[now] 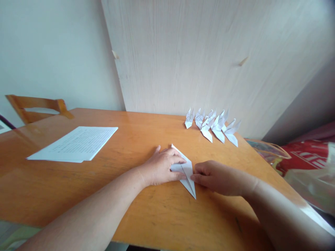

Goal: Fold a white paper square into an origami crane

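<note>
A white sheet of paper folded into a narrow kite shape (187, 169) lies on the wooden table, with a crease running down its middle and one sharp tip toward me. My left hand (163, 166) rests over its left side, fingers bent across the paper and holding it against the table. At the right edge of the paper is my right hand (214, 177), its fingers curled in and thumb and forefinger closed at the fold. The undersides of both hands are hidden.
Several folded paper cranes (216, 129) stand at the table's back right. A stack of printed sheets (78, 143) lies on the left. Beyond the table (141, 132) are a wooden chair (39, 104) at left, a pale panel (178, 55) behind, and a red bag (309, 157) at right.
</note>
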A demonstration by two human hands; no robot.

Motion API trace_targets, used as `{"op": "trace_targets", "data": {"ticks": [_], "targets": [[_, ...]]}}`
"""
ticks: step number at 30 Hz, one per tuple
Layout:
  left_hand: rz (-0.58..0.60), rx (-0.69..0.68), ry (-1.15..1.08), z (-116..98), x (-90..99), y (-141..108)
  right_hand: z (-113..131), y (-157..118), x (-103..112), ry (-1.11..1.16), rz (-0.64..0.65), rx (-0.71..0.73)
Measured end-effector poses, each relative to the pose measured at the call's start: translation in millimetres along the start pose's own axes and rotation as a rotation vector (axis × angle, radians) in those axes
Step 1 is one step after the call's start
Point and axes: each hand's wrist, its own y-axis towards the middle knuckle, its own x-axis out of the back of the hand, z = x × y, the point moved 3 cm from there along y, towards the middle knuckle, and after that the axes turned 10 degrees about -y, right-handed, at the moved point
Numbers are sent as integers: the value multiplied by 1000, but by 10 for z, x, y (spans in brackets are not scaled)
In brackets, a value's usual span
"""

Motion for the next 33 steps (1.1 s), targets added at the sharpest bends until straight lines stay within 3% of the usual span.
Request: {"op": "trace_targets", "data": {"ticks": [18,20,25,29,33], "targets": [[14,13,-31,-10,6,-6,-16,-65,19,9,59,-13],[15,13,-37,-18,10,-10,-54,-43,54,9,11,-28],[20,9,-44,-27,18,-16,-80,-3,162,-20,-254,-125],[23,8,-43,-6,4,-19,35,-61,134,-124,-202,-27],[30,6,-56,1,-4,-20,102,-141,110,-262,-194,-67]]}}
